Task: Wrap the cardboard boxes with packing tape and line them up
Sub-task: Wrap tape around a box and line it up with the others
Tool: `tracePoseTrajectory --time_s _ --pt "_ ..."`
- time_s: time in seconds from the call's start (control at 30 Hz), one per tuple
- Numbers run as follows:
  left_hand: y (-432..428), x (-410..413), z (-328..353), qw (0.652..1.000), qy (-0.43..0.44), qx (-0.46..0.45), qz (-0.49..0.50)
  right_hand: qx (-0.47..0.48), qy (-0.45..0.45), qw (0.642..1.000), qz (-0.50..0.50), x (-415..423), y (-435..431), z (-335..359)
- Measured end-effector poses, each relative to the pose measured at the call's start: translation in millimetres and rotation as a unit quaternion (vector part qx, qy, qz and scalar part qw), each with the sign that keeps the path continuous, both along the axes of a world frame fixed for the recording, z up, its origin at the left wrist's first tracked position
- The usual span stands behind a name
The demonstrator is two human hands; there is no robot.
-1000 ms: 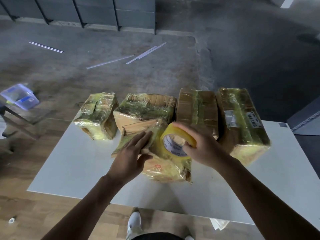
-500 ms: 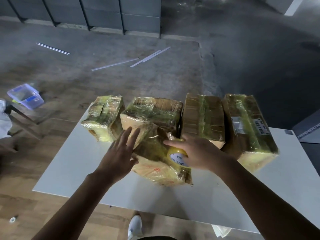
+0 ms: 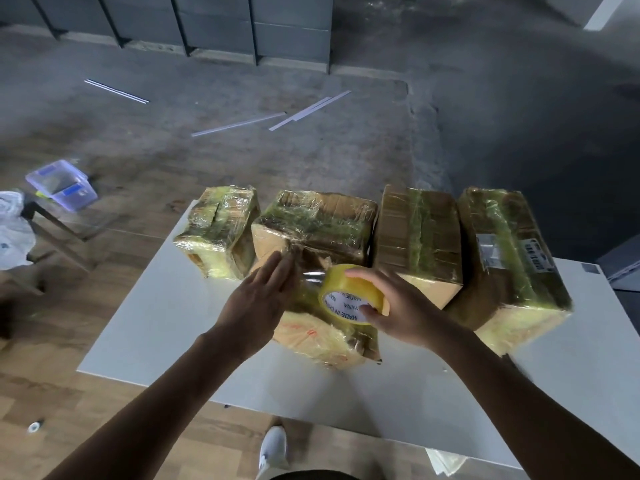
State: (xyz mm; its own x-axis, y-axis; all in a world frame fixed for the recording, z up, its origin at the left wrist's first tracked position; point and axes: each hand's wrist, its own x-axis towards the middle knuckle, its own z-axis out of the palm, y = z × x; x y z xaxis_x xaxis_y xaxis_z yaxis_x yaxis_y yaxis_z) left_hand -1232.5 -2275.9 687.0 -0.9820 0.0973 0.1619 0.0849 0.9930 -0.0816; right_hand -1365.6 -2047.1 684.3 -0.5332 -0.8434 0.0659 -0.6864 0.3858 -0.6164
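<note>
Nearest the viewer, a white shoe (image 3: 273, 448) shows below the near edge of the white table (image 3: 156, 323). Both bare forearms reach across that edge to the front box (image 3: 311, 337), a cardboard box wound in yellowish tape that lies skewed on the table.

The left hand (image 3: 256, 303) lies flat on the upper left face of the front box, fingers straight and close together, grasping nothing. The right hand (image 3: 405, 310), over the right part of the front box, grasps the tape roll (image 3: 349, 292): the fingers curl over its rim and the thumb sits in its printed core. A short span of clear tape (image 3: 311, 275) runs from the roll toward the left fingertips.

Behind the front box, four taped boxes stand in a row:
- The far-left box (image 3: 218, 233) stands behind and to the left.
- The second box (image 3: 318, 223) stands directly behind; whether the two touch cannot be told.
- The third box (image 3: 419, 233) stands behind and to the right.
- The far-right box (image 3: 509, 251), bearing a barcode label, stands farther right.

Well to the left of the front box, off the table, is a clear plastic container (image 3: 62, 183). Far behind the front box, pale strips (image 3: 239, 123) lie on the grey floor, and grey panels (image 3: 221, 29) stand beyond them.
</note>
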Motion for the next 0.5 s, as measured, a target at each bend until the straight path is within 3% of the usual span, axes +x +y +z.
tracePoseTrajectory --time_s 0.1,0.23,0.33,0.5 --pt "-10 6 -8 0.999 -0.021 0.036 0.012 0.022 0.018 0.999 0.016 2 -3 2" --pt "-18 17 -25 0.994 -0.047 0.086 0.055 0.103 0.184 0.977 0.037 -13 -6 18" --pt "-22 22 -37 0.991 -0.059 0.097 0.073 0.167 0.243 0.954 0.047 -14 -2 24" --pt "-29 23 -41 0.992 -0.061 0.028 0.105 0.140 0.163 0.975 0.066 -5 -19 15"
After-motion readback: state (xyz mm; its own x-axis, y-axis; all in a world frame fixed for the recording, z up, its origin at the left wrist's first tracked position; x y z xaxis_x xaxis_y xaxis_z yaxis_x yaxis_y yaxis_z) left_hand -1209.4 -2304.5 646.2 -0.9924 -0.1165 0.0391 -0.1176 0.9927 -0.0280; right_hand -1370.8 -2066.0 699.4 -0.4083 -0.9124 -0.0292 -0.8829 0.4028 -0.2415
